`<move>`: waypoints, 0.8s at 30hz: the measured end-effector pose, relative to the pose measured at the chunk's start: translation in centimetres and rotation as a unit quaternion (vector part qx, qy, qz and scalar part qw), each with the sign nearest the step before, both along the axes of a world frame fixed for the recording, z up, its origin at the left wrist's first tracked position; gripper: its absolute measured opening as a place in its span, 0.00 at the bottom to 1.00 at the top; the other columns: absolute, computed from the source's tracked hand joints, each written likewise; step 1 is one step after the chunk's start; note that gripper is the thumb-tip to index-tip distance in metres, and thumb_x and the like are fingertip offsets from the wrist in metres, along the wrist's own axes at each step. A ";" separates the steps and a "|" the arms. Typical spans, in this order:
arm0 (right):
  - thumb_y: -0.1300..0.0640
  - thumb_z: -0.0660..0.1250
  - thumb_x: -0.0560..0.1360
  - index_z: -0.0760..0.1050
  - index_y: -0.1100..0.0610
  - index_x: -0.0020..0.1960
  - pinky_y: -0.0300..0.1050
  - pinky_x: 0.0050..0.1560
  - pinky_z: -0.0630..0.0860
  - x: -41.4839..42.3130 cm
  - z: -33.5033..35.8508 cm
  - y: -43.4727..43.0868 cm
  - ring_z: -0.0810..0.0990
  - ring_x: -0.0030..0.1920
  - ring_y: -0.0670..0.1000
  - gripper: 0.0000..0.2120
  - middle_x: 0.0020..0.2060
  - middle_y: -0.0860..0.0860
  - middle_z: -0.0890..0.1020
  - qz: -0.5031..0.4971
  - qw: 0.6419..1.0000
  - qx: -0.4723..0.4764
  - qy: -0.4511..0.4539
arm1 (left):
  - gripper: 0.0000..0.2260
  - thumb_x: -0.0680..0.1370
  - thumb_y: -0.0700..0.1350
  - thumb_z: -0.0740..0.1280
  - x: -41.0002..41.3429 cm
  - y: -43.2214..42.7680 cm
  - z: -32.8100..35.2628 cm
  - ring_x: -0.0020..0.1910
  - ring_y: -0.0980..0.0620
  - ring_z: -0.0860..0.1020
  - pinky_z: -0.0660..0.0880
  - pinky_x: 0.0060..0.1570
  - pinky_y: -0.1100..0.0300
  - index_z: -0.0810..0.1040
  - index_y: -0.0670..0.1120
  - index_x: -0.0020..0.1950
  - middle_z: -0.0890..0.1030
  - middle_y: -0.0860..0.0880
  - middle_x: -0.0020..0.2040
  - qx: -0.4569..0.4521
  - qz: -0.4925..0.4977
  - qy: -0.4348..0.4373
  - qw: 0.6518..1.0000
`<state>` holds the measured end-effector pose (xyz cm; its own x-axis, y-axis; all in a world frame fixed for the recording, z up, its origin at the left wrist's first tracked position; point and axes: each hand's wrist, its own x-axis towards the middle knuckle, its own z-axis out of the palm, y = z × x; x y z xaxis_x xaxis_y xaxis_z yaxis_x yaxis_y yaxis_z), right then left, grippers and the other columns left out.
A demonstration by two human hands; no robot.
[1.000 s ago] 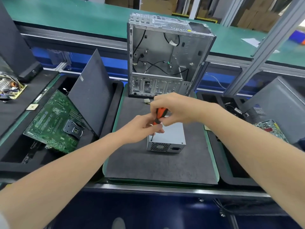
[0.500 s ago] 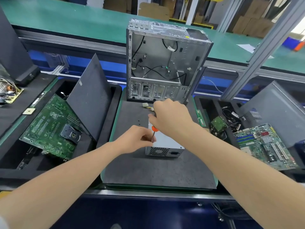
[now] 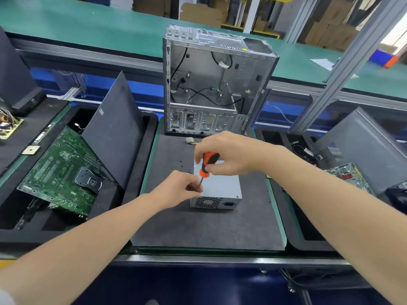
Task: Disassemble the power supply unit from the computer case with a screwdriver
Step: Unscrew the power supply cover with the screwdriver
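Right hand (image 3: pixel 229 154) has turned, baring the screwdriver (image 3: pixel 208 162) handle it grips; left hand (image 3: pixel 176 188) pinches the shaft.

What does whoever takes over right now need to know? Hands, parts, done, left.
Right hand: grip round the orange screwdriver handle, shaft pointing down.
Left hand: fingers pinch the shaft low down, at the top left edge of the power supply.
Power supply lies on the dark mat, in front of the upright open case; two dark specks near it, maybe screws.
Done: power supply is out of the case.
Left: likely a screw under the tip, hidden by fingers; then put the screwdriver down.
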<state>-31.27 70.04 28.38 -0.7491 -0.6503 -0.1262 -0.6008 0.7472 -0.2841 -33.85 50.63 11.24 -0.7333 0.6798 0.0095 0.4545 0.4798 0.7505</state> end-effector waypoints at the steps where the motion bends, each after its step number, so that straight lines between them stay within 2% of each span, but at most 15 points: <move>1: 0.50 0.67 0.77 0.73 0.49 0.58 0.44 0.39 0.74 0.3 -0.1 -0.4 0.78 0.40 0.43 0.11 0.40 0.41 0.81 -0.030 0.999 0.027 0.031 | 0.04 0.77 0.41 0.75 0.0 0.0 -0.1 0.42 0.58 0.82 0.76 0.48 0.67 0.85 0.50 0.47 0.85 0.54 0.42 0.002 0.002 0.000 1.000; 3: 0.35 0.58 0.80 0.67 0.50 0.55 0.45 0.29 0.63 1.1 -0.7 -1.7 0.72 0.32 0.49 0.18 0.32 0.45 0.75 -0.135 0.975 0.108 0.137 | 0.05 0.78 0.42 0.75 0.1 0.0 -0.2 0.42 0.61 0.81 0.73 0.47 0.71 0.84 0.52 0.47 0.84 0.56 0.42 0.000 0.005 -0.002 1.000; 4: 0.30 0.53 0.80 0.66 0.51 0.50 0.44 0.28 0.59 1.5 -0.9 -2.7 0.68 0.29 0.51 0.23 0.30 0.47 0.70 -0.204 0.951 0.149 0.177 | 0.05 0.78 0.42 0.75 0.1 0.0 -0.2 0.42 0.62 0.81 0.73 0.46 0.72 0.84 0.52 0.46 0.84 0.58 0.41 -0.001 0.005 -0.002 1.000; 6: 0.31 0.49 0.82 0.63 0.52 0.43 0.45 0.30 0.60 2.0 -1.3 -4.7 0.67 0.31 0.55 0.25 0.31 0.49 0.64 -0.297 0.918 0.181 0.189 | 0.06 0.77 0.42 0.76 0.1 0.0 -0.3 0.42 0.64 0.81 0.73 0.46 0.73 0.84 0.53 0.46 0.83 0.60 0.40 0.001 0.006 0.001 1.000; 8: 0.38 0.54 0.84 0.63 0.53 0.42 0.48 0.34 0.66 1.6 -1.8 -5.6 0.69 0.37 0.58 0.21 0.31 0.50 0.62 -0.316 0.916 0.168 0.181 | 0.06 0.77 0.42 0.76 0.1 -0.1 -0.4 0.43 0.64 0.81 0.73 0.46 0.75 0.84 0.53 0.46 0.83 0.62 0.39 0.001 0.011 0.004 1.000; 11: 0.50 0.61 0.83 0.64 0.57 0.42 0.49 0.38 0.68 0.8 -2.0 -5.4 0.74 0.40 0.61 0.16 0.33 0.51 0.65 -0.296 0.934 0.125 0.158 | 0.04 0.77 0.43 0.76 0.0 -0.1 -0.4 0.43 0.64 0.82 0.73 0.46 0.75 0.85 0.53 0.47 0.83 0.61 0.40 0.001 0.012 -0.002 1.000; 13: 0.51 0.64 0.81 0.69 0.57 0.44 0.48 0.38 0.70 0.5 -1.7 -4.6 0.76 0.41 0.61 0.11 0.36 0.52 0.72 -0.245 0.960 0.075 0.110 | 0.04 0.76 0.44 0.76 -0.3 -0.2 -0.3 0.42 0.64 0.82 0.73 0.45 0.74 0.84 0.54 0.46 0.84 0.60 0.40 0.001 0.011 -0.010 1.000; 14: 0.52 0.65 0.80 0.72 0.56 0.46 0.48 0.38 0.72 0.4 -1.4 -4.0 0.77 0.41 0.58 0.08 0.37 0.51 0.77 -0.206 0.974 0.052 0.082 | 0.04 0.76 0.45 0.76 -0.4 -0.2 -0.3 0.42 0.63 0.82 0.73 0.45 0.74 0.84 0.54 0.46 0.84 0.60 0.40 0.000 0.010 -0.014 1.000; 16: 0.56 0.67 0.78 0.76 0.53 0.47 0.43 0.39 0.74 0.0 -0.5 -2.3 0.77 0.40 0.45 0.01 0.38 0.44 0.81 -0.125 0.991 0.027 0.028 | 0.03 0.77 0.46 0.76 -0.5 -0.2 -0.3 0.43 0.62 0.82 0.73 0.45 0.74 0.84 0.53 0.46 0.84 0.59 0.40 0.001 0.008 -0.017 1.000; 18: 0.59 0.68 0.75 0.79 0.49 0.48 0.36 0.43 0.74 -0.5 0.3 -1.2 0.78 0.44 0.41 0.06 0.41 0.42 0.82 -0.054 0.998 0.029 -0.013 | 0.02 0.76 0.45 0.76 -0.5 -0.2 -0.4 0.43 0.61 0.82 0.74 0.45 0.73 0.85 0.51 0.47 0.85 0.58 0.41 0.005 0.009 -0.018 1.000; 20: 0.60 0.68 0.73 0.81 0.47 0.48 0.40 0.48 0.76 -0.9 0.9 -0.7 0.78 0.47 0.43 0.09 0.45 0.42 0.79 -0.020 0.998 0.041 -0.036 | 0.02 0.76 0.45 0.76 -0.4 -0.1 -0.5 0.42 0.58 0.82 0.76 0.45 0.71 0.85 0.49 0.47 0.85 0.56 0.40 0.012 0.013 -0.012 1.000; 22: 0.58 0.67 0.74 0.81 0.47 0.52 0.45 0.50 0.78 -0.9 1.1 -0.7 0.78 0.47 0.42 0.10 0.46 0.41 0.80 -0.017 0.998 0.049 -0.039 | 0.02 0.76 0.44 0.77 -0.3 0.1 -0.6 0.42 0.57 0.82 0.78 0.46 0.68 0.85 0.48 0.46 0.85 0.55 0.40 0.016 0.017 -0.010 1.000; 24: 0.49 0.66 0.78 0.75 0.48 0.59 0.49 0.43 0.77 -0.5 0.8 -1.3 0.77 0.44 0.41 0.11 0.41 0.40 0.81 -0.053 0.996 0.071 -0.010 | 0.02 0.76 0.45 0.76 -0.3 0.2 -0.7 0.42 0.57 0.82 0.77 0.46 0.68 0.85 0.49 0.46 0.85 0.55 0.40 0.011 0.018 -0.010 1.000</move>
